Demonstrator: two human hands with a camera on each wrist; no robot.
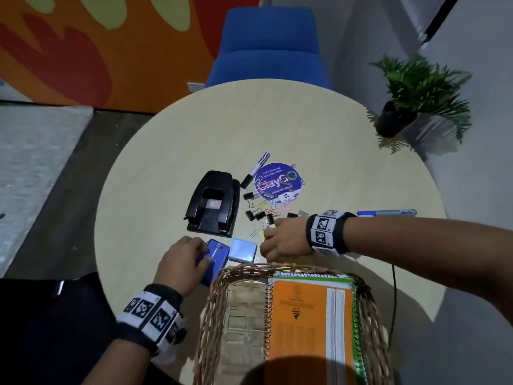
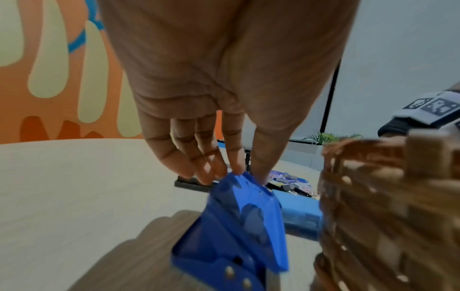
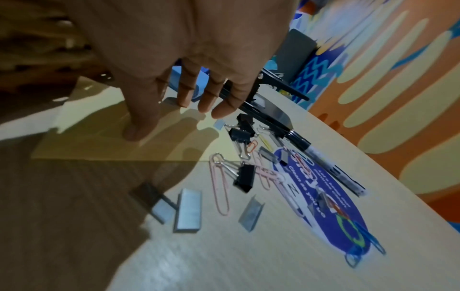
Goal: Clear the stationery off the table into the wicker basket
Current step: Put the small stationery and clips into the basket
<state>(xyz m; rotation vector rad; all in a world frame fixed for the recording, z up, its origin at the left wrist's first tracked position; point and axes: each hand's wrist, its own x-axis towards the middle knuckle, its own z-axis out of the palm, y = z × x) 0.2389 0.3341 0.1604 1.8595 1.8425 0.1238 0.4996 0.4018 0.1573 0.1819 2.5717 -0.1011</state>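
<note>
My left hand (image 1: 194, 257) pinches the far end of a blue stapler (image 1: 215, 258) lying beside the wicker basket (image 1: 215, 304); in the left wrist view its fingertips (image 2: 237, 170) and thumb clasp the stapler (image 2: 246, 216). My right hand (image 1: 273, 241) hovers over a yellow sticky pad (image 3: 99, 141), thumb on the pad and fingers (image 3: 185, 98) straight above it. An orange spiral notebook (image 1: 308, 315) lies in the basket. A black hole punch (image 1: 213, 204), a blue note pad (image 1: 243, 250), binder clips (image 1: 259, 215), paper clips (image 3: 220, 187), staple strips (image 3: 187, 208), a marker (image 1: 255, 169) and a blue pen (image 1: 388, 212) lie on the table.
The round pale table (image 1: 333, 134) carries a purple round sticker (image 1: 277, 180) under the small items. A blue chair (image 1: 266, 45) stands behind it and a potted plant (image 1: 416, 98) at the right. A black cable (image 1: 393, 301) hangs off the near right edge.
</note>
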